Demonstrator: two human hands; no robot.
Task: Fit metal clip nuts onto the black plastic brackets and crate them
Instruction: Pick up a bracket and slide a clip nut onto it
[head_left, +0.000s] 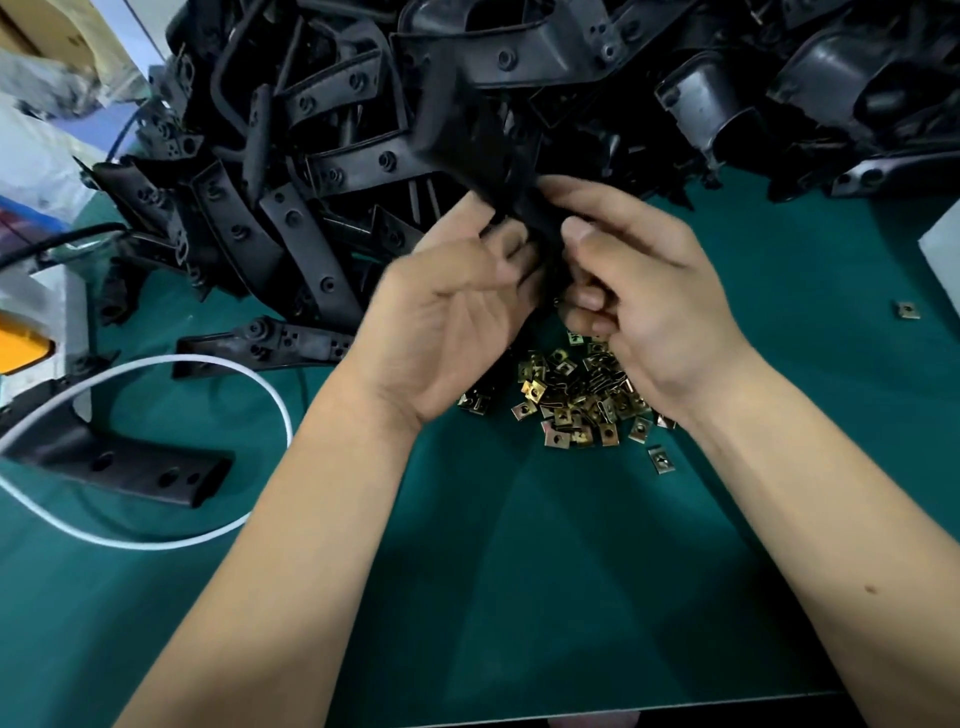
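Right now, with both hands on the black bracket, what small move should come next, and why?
Probably push the clip nut home: the left hand and right hand both grip the held bracket above the clip nut pile. Whether a nut is already started is hidden by the fingers.

Your tabletop (519, 571) is plain dark green; the brackets (363, 104) heaped at the far side are black; the clip nuts (576, 395) near your hands are brassy gold; a white cable (171, 540) and an orange object (21, 348) sit left
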